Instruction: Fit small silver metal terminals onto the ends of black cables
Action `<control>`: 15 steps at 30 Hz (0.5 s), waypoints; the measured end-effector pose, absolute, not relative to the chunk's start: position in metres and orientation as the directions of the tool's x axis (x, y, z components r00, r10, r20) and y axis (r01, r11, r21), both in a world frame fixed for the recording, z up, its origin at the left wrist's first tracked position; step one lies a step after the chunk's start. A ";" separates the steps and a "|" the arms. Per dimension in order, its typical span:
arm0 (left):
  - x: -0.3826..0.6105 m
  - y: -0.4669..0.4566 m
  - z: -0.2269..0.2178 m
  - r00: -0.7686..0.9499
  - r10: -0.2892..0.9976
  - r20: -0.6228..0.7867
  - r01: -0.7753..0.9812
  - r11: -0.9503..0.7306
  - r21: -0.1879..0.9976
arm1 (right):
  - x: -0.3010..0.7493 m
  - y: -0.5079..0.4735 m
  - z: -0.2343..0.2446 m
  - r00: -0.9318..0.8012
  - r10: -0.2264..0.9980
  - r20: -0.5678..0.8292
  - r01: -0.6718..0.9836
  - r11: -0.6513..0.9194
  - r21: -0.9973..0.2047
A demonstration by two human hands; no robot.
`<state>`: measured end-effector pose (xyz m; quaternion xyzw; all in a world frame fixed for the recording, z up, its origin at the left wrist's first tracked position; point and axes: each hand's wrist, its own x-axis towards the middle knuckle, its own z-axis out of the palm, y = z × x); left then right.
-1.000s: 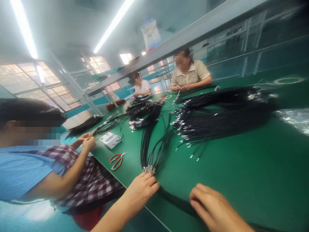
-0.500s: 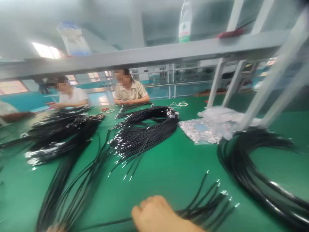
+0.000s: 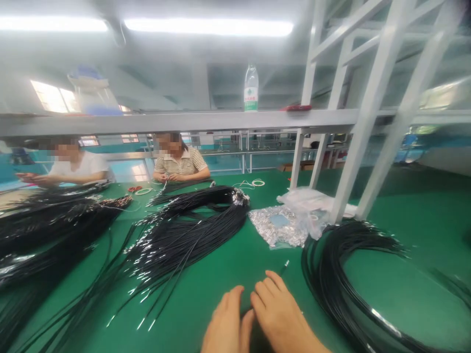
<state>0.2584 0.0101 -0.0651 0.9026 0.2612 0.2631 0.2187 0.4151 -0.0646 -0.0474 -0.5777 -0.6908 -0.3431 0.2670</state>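
Note:
My left hand (image 3: 225,324) is at the bottom centre, its fingers and thumb curled round dark cable that shows in the gap between my hands. Close beside it, my right hand (image 3: 281,314) bends over the same black cables (image 3: 259,338), fingers closed and palm down. Most of this bundle is hidden under my hands. One cable end with a silvery tip (image 3: 286,264) pokes out past my right fingers. To the right curves a thick bundle of black cables (image 3: 331,274). Ahead on the left lies a large looped pile of black cables (image 3: 198,235) with many metal tips.
A clear bag of small silvery parts (image 3: 283,228) rests on the green table (image 3: 221,274) beside white shelf posts (image 3: 362,127). More black cables (image 3: 55,245) cover the left side. A bottle (image 3: 250,90) stands on the shelf. Two people (image 3: 182,162) sit opposite.
My view has tilted up and shifted right. The left hand has come from the lower left to beside the right hand. The cable ends that fanned out by my right hand are now mostly covered.

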 end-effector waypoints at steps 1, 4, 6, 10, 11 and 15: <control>0.281 0.009 -0.061 0.765 0.589 0.261 0.344 -0.716 0.608 | 0.424 -0.064 -0.049 -0.180 0.591 0.786 0.983 0.081 0.165; 0.326 0.008 -0.055 0.790 0.604 0.105 0.354 -0.590 0.726 | 0.461 -0.073 -0.054 -0.028 0.556 0.831 0.999 0.002 0.033; 0.335 0.009 -0.056 0.787 0.609 0.098 0.320 -0.539 0.780 | 0.482 -0.082 -0.056 0.303 0.566 0.767 0.942 -0.055 -0.331; 0.333 0.013 -0.067 0.762 0.646 0.049 0.250 -0.363 0.898 | 0.491 -0.087 -0.051 0.669 0.742 0.044 0.062 0.003 -0.998; 0.332 0.013 -0.070 0.761 0.649 0.025 0.236 -0.312 0.920 | 0.486 -0.084 -0.049 0.608 0.791 -0.061 -0.148 0.037 -0.988; 0.334 0.012 -0.072 0.810 0.585 -0.048 0.157 -0.138 0.978 | 0.464 -0.065 -0.047 0.466 0.880 -0.093 -0.472 0.158 -0.867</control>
